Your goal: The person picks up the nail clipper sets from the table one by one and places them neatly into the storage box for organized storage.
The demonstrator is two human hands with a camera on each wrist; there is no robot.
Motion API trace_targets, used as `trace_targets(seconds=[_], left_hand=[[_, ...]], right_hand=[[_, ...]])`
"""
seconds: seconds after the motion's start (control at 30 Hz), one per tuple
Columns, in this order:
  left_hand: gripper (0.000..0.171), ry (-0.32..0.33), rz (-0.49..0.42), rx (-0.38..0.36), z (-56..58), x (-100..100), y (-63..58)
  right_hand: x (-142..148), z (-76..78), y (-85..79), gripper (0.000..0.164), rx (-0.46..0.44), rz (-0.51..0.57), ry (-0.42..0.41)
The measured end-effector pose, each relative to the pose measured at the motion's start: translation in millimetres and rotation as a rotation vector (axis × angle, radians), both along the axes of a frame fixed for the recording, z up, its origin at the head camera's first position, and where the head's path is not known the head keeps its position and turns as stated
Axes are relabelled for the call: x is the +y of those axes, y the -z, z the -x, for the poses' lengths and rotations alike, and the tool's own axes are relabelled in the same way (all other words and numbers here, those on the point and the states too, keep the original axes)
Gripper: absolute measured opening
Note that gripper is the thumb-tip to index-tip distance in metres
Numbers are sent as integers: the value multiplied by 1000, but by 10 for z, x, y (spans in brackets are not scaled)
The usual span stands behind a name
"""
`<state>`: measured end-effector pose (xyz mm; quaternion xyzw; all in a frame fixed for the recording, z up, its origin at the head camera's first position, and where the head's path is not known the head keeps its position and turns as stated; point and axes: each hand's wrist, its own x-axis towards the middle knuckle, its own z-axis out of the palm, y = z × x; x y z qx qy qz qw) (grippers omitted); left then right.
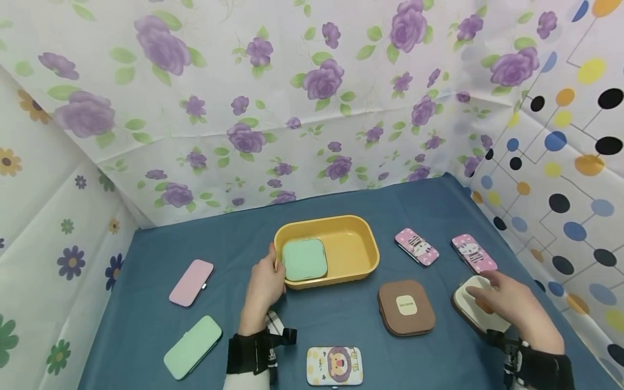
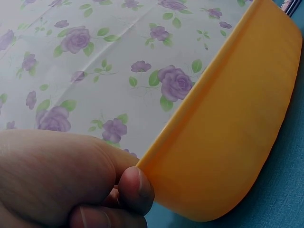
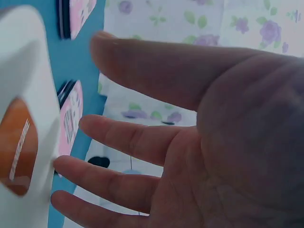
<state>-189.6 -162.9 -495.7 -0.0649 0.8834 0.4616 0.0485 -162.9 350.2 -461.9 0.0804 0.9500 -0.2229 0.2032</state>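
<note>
My left hand (image 1: 264,283) pinches the left rim of a yellow plastic tray (image 1: 353,246), thumb and fingers on either side of its wall. Inside the tray, at its left end, lies a mint green square case (image 1: 305,260). In the left wrist view the fingertips (image 2: 136,189) meet the tray's edge. Over on the right, my right hand (image 1: 512,300) is spread above a cream square case (image 1: 480,300) with a brown label. Its fingers (image 3: 107,178) are extended beside that case in the right wrist view, with nothing gripped.
Right of the tray lie two pink cartoon-print cases (image 1: 417,247) and a brown square case (image 1: 407,307). A pink case (image 1: 192,283) and a green case (image 1: 193,347) lie at left. A lion-print case (image 1: 335,366) lies in front. Patterned sheets surround the blue cloth (image 1: 234,238).
</note>
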Motion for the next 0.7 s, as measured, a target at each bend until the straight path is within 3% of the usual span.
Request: trace_targets(seconds=[0.4,0.7], left_hand=[[66,3,-9,4,-4,9,3],[66,-2,-7,1,-3,12,4]], right_hand=[[73,-8,135,139,-66,26,45],[132,21,245,142,-58,63,72]])
